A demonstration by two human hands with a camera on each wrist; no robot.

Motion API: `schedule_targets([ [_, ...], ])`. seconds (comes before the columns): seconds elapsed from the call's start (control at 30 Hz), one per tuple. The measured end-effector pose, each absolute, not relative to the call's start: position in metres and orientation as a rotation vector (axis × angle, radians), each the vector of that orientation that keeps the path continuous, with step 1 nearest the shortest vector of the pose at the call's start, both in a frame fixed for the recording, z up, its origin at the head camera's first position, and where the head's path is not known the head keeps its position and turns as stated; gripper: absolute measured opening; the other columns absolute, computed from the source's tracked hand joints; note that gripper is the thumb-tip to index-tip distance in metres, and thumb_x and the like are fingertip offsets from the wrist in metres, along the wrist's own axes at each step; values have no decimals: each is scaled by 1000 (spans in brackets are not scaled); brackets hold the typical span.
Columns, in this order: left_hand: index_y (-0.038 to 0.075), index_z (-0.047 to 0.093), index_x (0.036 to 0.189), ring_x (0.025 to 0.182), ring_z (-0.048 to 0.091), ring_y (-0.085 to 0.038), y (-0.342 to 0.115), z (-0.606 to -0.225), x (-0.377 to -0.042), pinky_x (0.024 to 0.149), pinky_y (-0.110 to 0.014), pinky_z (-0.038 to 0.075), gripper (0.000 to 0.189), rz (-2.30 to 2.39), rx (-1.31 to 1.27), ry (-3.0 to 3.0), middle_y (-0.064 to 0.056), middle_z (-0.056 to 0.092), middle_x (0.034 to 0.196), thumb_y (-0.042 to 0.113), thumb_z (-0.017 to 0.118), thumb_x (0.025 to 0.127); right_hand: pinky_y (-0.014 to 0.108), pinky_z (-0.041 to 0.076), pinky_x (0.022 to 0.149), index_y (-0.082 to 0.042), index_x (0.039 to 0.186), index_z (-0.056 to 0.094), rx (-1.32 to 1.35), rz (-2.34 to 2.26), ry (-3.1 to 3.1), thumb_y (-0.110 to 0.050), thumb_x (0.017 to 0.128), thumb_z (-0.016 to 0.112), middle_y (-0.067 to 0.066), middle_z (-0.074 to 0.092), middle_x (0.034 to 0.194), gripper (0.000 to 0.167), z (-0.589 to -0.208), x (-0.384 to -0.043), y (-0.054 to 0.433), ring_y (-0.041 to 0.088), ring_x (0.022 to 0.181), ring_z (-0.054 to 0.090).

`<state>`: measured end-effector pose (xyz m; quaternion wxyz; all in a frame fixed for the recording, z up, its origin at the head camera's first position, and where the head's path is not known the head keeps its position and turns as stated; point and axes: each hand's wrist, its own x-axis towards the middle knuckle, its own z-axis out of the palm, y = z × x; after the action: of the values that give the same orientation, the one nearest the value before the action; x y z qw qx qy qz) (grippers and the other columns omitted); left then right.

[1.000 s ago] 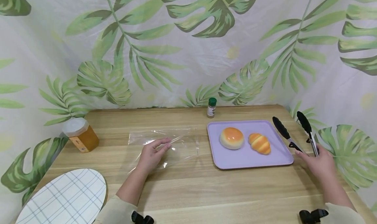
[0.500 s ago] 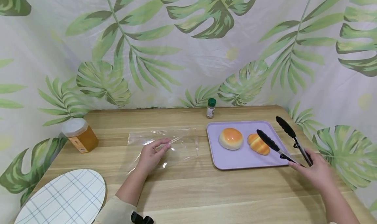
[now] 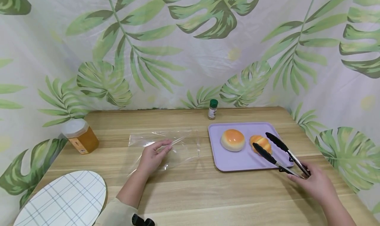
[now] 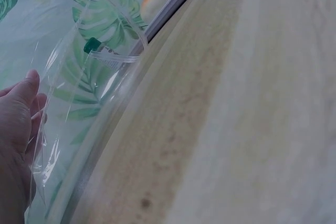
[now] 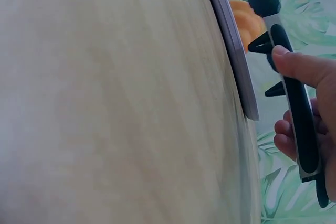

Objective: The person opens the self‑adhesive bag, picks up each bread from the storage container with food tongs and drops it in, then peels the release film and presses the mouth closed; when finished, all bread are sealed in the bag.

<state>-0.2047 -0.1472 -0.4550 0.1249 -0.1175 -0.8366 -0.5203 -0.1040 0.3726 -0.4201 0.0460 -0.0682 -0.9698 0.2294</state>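
Note:
My left hand (image 3: 154,155) pinches the upper layer of a clear plastic bag (image 3: 188,150) lying on the table, and part of the film lifts at the fingers. In my right hand (image 3: 317,184) are kitchen tongs (image 3: 276,142) with black tips, their arms spread apart. The tips reach over a small ridged bread roll (image 3: 261,140) and partly hide it; whether they touch it I cannot tell. The roll sits on a purple tray (image 3: 237,163), to the right of a round glossy bun (image 3: 233,140). The right wrist view shows the thumb along the tongs' handle (image 5: 302,129).
Behind the tray stands a small green-capped spice bottle (image 3: 212,109). A jar of amber contents (image 3: 84,140) with a pale lid is at the left edge. A checked oval placemat (image 3: 65,199) lies front left. Leaf-patterned cloth (image 3: 202,71) hangs behind the wooden table (image 3: 207,199).
The right hand has brought the tongs leftward and down from beside the tray to over the ridged roll. The left hand and the bag look the same.

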Motion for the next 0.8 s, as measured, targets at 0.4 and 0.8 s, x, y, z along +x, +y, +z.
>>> schedule_targets([
  [0.4,6,73,110,120,63,-32,-148,-454,-204,106,-48,47,24,-1503,-339,-2440,-13,72,117,18,72,90,40,47,68,7,132,50,-204,593,-3035,-50,81,76,19,63,96,81,-417,-100,375,29,84,57],
  [0.8,8,74,110,119,64,-28,-147,-458,-205,106,-47,48,23,-1522,-335,-2431,-9,73,115,18,73,89,30,40,61,5,129,52,-232,581,-3088,-51,83,74,6,63,82,76,-411,-103,374,17,73,53],
])
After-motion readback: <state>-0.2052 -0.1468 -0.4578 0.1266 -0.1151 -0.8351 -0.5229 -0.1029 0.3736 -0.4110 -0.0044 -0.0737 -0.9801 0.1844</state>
